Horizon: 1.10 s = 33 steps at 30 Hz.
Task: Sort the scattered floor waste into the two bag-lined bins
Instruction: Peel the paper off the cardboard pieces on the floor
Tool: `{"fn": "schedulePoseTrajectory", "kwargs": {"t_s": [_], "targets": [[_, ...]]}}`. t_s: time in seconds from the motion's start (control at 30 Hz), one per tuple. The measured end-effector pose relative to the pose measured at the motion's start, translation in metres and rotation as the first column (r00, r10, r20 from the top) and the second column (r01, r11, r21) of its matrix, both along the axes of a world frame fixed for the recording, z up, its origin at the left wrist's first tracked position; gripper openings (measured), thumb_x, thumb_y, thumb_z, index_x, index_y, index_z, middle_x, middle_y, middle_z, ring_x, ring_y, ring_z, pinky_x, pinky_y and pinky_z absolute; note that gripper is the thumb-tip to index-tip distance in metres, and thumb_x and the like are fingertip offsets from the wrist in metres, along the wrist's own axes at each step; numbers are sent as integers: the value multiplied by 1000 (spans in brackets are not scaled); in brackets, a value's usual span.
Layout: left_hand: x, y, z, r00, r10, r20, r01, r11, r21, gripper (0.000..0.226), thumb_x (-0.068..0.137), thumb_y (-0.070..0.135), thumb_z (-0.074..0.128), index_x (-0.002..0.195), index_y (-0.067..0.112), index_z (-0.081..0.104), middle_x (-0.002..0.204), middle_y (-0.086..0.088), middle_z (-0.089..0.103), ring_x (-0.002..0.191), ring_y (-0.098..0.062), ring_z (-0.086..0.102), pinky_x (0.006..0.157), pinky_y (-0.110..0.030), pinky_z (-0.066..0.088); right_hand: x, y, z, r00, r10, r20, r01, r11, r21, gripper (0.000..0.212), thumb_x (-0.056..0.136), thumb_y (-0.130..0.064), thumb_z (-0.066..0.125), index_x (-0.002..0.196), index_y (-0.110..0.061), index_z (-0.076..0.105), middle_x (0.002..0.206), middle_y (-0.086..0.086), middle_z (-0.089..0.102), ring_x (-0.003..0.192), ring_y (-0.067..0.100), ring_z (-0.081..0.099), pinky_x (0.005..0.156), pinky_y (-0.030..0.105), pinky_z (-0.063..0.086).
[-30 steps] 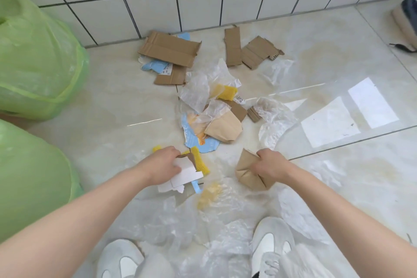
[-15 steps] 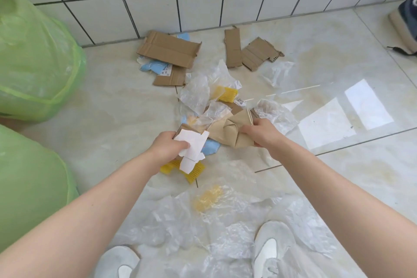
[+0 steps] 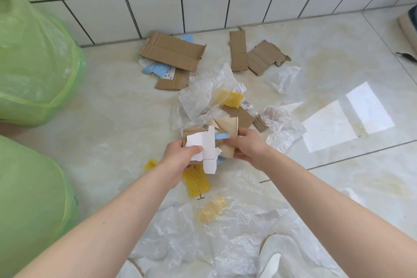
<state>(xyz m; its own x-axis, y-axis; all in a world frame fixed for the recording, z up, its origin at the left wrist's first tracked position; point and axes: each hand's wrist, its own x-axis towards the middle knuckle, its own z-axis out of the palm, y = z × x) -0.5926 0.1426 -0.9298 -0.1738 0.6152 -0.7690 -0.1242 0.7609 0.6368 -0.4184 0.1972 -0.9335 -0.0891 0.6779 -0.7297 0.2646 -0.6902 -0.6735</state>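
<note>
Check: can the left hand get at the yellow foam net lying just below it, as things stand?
Probably not yet. The yellow foam net lies uncovered beside the left hand, but that hand is closed on white card scraps, so it has no free grip.

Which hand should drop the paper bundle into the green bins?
Probably left. The left hand already grips the paper bundle, and both green bins stand on its side; the right hand would cross over.

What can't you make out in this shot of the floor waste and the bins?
- Head view: both green bag-lined bins are cut off at the left edge, openings unseen.
- Label print: too small.
- Brown paper bundle: partly hidden by white card and both hands.
</note>
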Motion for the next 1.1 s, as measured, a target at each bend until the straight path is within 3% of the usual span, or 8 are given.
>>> {"fn": "schedulePoseTrajectory", "kwargs": {"t_s": [0.13,0.33,0.43,0.53,0.63,0.73,0.93,1.1], "targets": [[-15,-10,1,999,54,-5,-54,999,-5,20,85,4,63,105,6,64,100,-12,69,82,-24,64,72,-33,50,0,-7,0,996,-9,-84,2,997,-79,30,88,-7,63,116,-14,60,105,8,66,89,23,64,66,27,53],[-44,-30,10,999,39,-38,-39,999,12,17,87,5,61,102,8,65,97,-12,69,81,-24,63,68,-32,50,24,-10,6,998,16,57,-13,998,-54,25,87,-8,58,112,-4,61,73,6,52,58,16,42,50,24,33],[-49,-41,17,997,61,-36,-60,998,34,17,88,6,58,103,11,64,96,-10,70,78,-23,64,61,-29,50,35,-15,10,992,39,120,-35,999,-38,25,85,-10,59,109,-7,58,77,8,51,58,17,40,50,26,32],[-51,-50,21,998,55,-16,-54,997,54,16,89,7,57,101,14,64,96,-8,70,79,-24,65,65,-31,51,43,-20,16,994,-4,107,4,1000,0,23,85,-10,60,107,-14,56,82,8,53,64,19,44,54,28,34],[-47,-55,24,1000,-15,6,15,998,61,20,90,8,57,107,15,63,98,-7,71,82,-24,66,68,-33,52,55,-17,21,989,-89,118,75,990,119,27,87,-9,58,112,-19,53,94,6,58,78,21,53,63,29,40],[-39,-52,26,996,-81,30,78,994,72,22,90,8,57,111,13,61,96,-6,70,76,-20,66,60,-28,52,74,-11,22,948,-158,277,86,963,255,29,86,-13,55,115,-17,50,104,7,58,87,24,55,62,28,42],[-5,-20,28,968,-244,-60,251,957,143,24,88,5,62,110,16,57,108,-6,68,86,-19,66,66,-30,57,109,-7,28,816,-373,441,233,911,339,27,86,-21,54,111,-13,49,102,6,56,91,28,52,72,33,39],[26,19,28,892,-403,-205,444,867,226,37,87,-1,59,119,13,48,113,-6,62,95,-22,63,72,-39,57,113,1,34,836,-428,343,294,877,379,22,85,-15,51,107,-16,47,99,3,56,92,26,54,75,37,47]]}}
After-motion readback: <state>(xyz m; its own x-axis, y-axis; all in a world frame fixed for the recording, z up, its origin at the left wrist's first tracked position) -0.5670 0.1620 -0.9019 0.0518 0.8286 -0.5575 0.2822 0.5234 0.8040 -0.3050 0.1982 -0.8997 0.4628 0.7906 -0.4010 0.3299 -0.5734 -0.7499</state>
